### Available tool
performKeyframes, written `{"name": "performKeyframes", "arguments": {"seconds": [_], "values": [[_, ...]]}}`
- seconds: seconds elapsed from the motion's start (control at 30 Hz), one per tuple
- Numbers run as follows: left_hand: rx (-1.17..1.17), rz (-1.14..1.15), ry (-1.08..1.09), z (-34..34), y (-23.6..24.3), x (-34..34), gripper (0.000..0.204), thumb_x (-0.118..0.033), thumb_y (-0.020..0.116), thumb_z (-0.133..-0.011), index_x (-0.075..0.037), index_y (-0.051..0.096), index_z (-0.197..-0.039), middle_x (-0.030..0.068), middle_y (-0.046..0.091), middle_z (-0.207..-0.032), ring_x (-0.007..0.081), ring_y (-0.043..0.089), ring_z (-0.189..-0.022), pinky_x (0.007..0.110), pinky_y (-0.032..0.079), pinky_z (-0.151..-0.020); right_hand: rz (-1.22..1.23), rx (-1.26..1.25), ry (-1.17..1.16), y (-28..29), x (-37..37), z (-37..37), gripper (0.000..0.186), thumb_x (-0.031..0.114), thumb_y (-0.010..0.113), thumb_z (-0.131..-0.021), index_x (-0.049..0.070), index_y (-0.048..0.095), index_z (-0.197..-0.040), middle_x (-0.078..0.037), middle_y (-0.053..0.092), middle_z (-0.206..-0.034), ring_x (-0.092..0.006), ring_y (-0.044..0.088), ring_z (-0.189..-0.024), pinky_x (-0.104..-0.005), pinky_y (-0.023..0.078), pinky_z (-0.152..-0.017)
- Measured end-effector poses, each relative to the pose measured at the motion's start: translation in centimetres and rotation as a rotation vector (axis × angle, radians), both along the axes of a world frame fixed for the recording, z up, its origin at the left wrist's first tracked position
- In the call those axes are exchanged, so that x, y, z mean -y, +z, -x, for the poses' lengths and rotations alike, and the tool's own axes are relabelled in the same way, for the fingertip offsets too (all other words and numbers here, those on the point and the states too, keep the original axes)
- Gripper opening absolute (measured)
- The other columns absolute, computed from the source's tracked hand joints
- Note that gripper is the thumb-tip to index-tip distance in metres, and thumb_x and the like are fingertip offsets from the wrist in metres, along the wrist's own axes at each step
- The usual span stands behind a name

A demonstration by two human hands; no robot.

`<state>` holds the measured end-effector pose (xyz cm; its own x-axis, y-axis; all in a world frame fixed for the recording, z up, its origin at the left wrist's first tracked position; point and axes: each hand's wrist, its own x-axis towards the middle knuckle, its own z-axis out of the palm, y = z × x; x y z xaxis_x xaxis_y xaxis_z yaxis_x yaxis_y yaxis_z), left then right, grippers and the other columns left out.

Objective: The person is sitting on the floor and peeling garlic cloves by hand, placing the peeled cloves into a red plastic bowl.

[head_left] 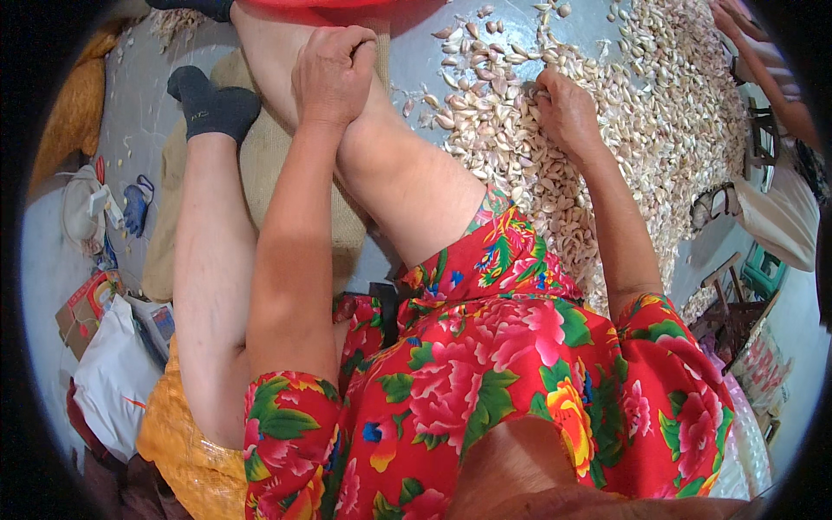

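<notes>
My left hand (336, 74) rests on my shin near the knee, fingers curled closed; whatever they hold, if anything, is hidden. At the left edge of a broad spread of pale garlic cloves (659, 147), my right hand (563, 108) is down among the cloves with its fingers bent inward; I cannot make out what is in it. A red plastic container (351, 9) sits at the top, beyond my left hand. Beige burlap (260, 186) lies under my legs on the grey floor (407, 48).
Another person's arm (780, 87) and light-clothed legs (771, 217) are at right, beside a green plastic item (763, 264) and a wooden stool (728, 303). An orange sack (182, 399), white bag (113, 373), cardboard box (82, 316) and blue glove (136, 208) lie left.
</notes>
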<state>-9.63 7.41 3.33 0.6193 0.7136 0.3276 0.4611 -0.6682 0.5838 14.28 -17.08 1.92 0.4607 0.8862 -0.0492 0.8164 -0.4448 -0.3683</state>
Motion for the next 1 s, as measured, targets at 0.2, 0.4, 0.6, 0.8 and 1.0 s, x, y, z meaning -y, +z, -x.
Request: {"name": "performKeyframes", "arguments": {"seconds": [0.2,0.4,0.6,0.8,1.0], "values": [[-0.032,-0.035,0.002,-0.1,-0.1,0.0,0.015,-0.026,0.067,-0.086,-0.017,0.076,-0.094,0.0061,0.072,-0.097,0.0287,0.066,-0.096,0.040,0.053,-0.084,-0.071,-0.154,-0.151,-0.3,0.8,-0.1,0.013,0.012,0.068,-0.084,0.006,0.065,-0.095,-0.018,0.070,-0.091,-0.0381,0.068,-0.085,-0.0466,0.052,-0.075],[-0.051,-0.039,0.004,0.0,-0.1,0.0,0.016,-0.026,0.068,-0.086,-0.015,0.076,-0.096,0.0065,0.072,-0.098,0.0283,0.067,-0.096,0.040,0.053,-0.083,-0.037,-0.124,-0.109,0.1,1.1,0.3,0.012,0.012,0.070,-0.083,0.008,0.070,-0.094,-0.014,0.070,-0.094,-0.0344,0.068,-0.087,-0.0441,0.053,-0.076],[-0.043,-0.042,0.000,0.0,-0.4,-0.1,0.017,-0.026,0.067,-0.086,-0.015,0.076,-0.096,0.0065,0.073,-0.098,0.0281,0.067,-0.096,0.040,0.053,-0.084,-0.136,0.180,-0.010,1.0,1.9,1.0,0.018,0.011,0.072,-0.080,0.012,0.073,-0.098,-0.007,0.068,-0.111,-0.0306,0.063,-0.103,-0.0401,0.054,-0.085],[-0.015,-0.047,-0.032,-0.1,-0.1,-0.3,0.016,-0.026,0.068,-0.086,-0.016,0.076,-0.095,0.0060,0.073,-0.098,0.0274,0.068,-0.096,0.039,0.053,-0.084,-0.276,0.016,0.284,3.0,3.0,6.4,0.034,0.021,0.076,-0.079,0.014,0.071,-0.113,-0.010,0.062,-0.127,-0.0337,0.058,-0.120,-0.0473,0.048,-0.098],[-0.036,-0.028,-0.025,-0.1,-0.1,-0.1,0.016,-0.027,0.068,-0.085,-0.018,0.077,-0.095,0.0053,0.073,-0.097,0.0266,0.068,-0.095,0.039,0.054,-0.083,-0.049,0.029,0.567,1.3,4.9,8.3,0.046,0.029,0.076,-0.082,0.019,0.065,-0.125,-0.008,0.048,-0.148,-0.0298,0.040,-0.141,-0.0512,0.034,-0.114]]}}
